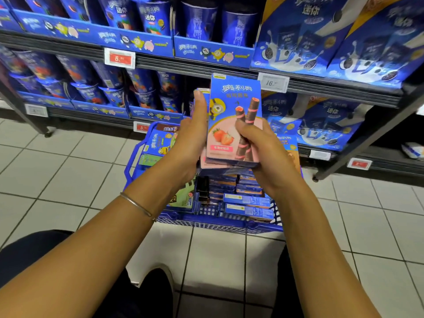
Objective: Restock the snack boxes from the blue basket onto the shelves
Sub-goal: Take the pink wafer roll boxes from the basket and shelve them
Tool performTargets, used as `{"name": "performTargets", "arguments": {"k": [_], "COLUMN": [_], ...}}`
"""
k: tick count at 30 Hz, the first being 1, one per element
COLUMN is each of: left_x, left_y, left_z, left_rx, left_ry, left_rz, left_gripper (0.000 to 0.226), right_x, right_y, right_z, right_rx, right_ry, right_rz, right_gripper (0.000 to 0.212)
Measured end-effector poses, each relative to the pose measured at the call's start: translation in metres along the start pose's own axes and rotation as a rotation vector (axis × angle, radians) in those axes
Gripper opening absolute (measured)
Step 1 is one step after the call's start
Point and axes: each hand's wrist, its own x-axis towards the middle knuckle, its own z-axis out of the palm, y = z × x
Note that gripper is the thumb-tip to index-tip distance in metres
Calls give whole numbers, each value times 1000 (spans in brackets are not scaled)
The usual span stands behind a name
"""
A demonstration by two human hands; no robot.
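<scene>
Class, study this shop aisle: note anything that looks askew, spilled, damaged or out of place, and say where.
Nothing looks spilled or damaged. The boxes in the blue basket lie jumbled, some flat, some on edge. The strawberry boxes gripped by the left hand and right hand are fanned, not squared.

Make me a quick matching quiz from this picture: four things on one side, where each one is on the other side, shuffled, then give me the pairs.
Things
1 strawberry snack boxes
2 blue basket
3 bracelet
4 red price tag

Places
A on the left wrist
B on the tiled floor
C on a shelf edge
D gripped between left hand and right hand

Pairs: 1-D, 2-B, 3-A, 4-C
</scene>
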Motion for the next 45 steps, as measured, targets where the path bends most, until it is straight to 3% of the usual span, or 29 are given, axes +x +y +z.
{"name": "performTargets", "arguments": {"k": [3,7,12,21,26,31,38,40,44,45], "left_x": [1,11,30,16,-30,-105,-247,-286,-345,-355], "left_y": [-1,-1,-8,-10,9,77,267,318,407,425], "left_z": [-2,-11,-28,-48,-50,-39,-35,-45,-67,-74], "left_rx": [-35,-108,-202,-319,-324,-316,-271,-214,-212,-219], "left_ry": [-21,-12,-79,-9,34,84,23,81,78,93], "left_rz": [-12,-4,-52,-200,-208,-212,-254,-272,-135,-95], "left_gripper": [84,70,61,63,55,61,58,58,66,65], "right_x": [7,19,40,24,-13,-64,-134,-153,-175,-178], "right_y": [4,14,22,15,-27,-115,-347,-405,-492,-510], "right_z": [5,11,22,51,66,91,157,182,239,254], "right_rx": [103,58,-25,-63,-80,-93,-79,-97,-143,-147], "right_ry": [-61,-41,-62,32,-34,-62,-104,-128,-151,-169], "right_rz": [41,78,109,266,285,336,356,336,296,280], "right_gripper": [35,45,29,53,38,42,37,40,24,29]}}
